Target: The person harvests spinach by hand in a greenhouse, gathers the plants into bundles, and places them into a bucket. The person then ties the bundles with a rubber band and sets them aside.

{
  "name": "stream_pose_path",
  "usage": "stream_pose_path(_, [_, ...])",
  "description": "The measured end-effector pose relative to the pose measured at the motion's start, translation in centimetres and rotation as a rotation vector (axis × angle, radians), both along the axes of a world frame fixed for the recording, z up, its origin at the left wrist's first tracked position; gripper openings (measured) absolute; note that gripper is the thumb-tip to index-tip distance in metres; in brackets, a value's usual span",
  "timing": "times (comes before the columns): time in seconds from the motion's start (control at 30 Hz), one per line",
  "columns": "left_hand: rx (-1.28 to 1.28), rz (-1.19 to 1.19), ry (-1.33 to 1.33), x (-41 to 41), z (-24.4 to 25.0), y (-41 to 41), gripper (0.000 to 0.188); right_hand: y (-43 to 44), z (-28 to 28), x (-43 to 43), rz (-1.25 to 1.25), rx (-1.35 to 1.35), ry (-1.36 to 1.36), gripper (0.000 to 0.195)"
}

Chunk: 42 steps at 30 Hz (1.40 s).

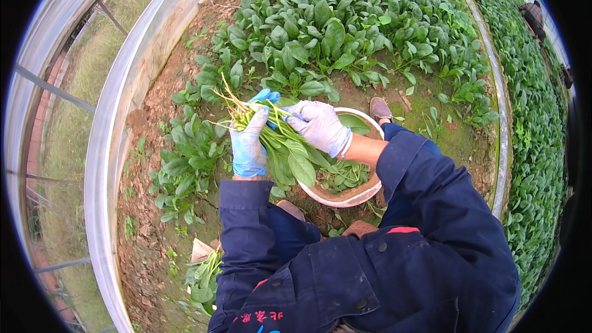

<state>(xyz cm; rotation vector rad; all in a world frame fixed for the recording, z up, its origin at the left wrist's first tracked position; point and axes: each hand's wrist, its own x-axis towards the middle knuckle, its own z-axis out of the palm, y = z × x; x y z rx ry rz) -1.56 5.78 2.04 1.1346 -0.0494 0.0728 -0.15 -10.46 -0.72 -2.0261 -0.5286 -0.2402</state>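
Note:
My left hand [250, 145], in a blue disposable glove smeared pale, is closed around a bunch of spinach [289, 155]. The thin roots [233, 108] stick out beyond my thumb, and the leaves hang down toward my lap. My right hand [319, 126], in a whitish soiled glove, has its fingers curled on the stems of the same bunch; its fingertips are partly hidden among them. Beneath my right hand and forearm a round pale tub [340, 202] stands on the soil between my feet. Loose spinach leaves [344, 178] lie inside it.
Growing spinach [333, 37] fills the bed ahead, with more plants [187, 162] at left. Pulled spinach [203, 282] lies by my left sleeve. Clear plastic sheeting [108, 148] walls the left side. A pale strip [502, 101] divides the beds; another person [533, 18] is far right.

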Motion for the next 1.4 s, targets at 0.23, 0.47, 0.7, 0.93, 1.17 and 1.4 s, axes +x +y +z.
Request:
stream_pose_path(0.23, [-0.063, 0.099, -0.021, 0.4, -0.4, 1.4, 0.037, -1.4, 1.3, 1.3, 0.088, 0.482, 0.147, 0.024])
stream_pose_path(0.47, [0.052, 0.102, 0.007, 1.0, -1.4, 0.7, 0.027, -1.6, 2.0, 0.5, 0.18, 0.105, 0.095, 0.023])
stream_pose_path(0.7, [-0.123, -0.028, 0.103, 0.8, -2.2, -0.7, 0.027, -0.3, 1.7, 0.5, 0.005, -0.211, 0.151, 0.033])
stream_pose_path(0.93, [-0.116, -0.108, 0.044, 0.3, -1.8, -1.5, 0.04, 0.7, 1.8, 0.2, -0.126, -0.422, -0.033, 0.031])
stream_pose_path(1.17, [-0.005, 0.009, 0.059, 0.4, -1.8, -1.3, 0.029, 0.8, 2.9, -0.3, -0.088, -0.535, -0.146, 0.034])
stream_pose_path(1.4, [-0.115, -0.027, 0.043, 0.4, -0.7, -1.1, 0.029, -1.5, 5.6, 0.3, -0.172, -0.207, 0.134, 0.038])
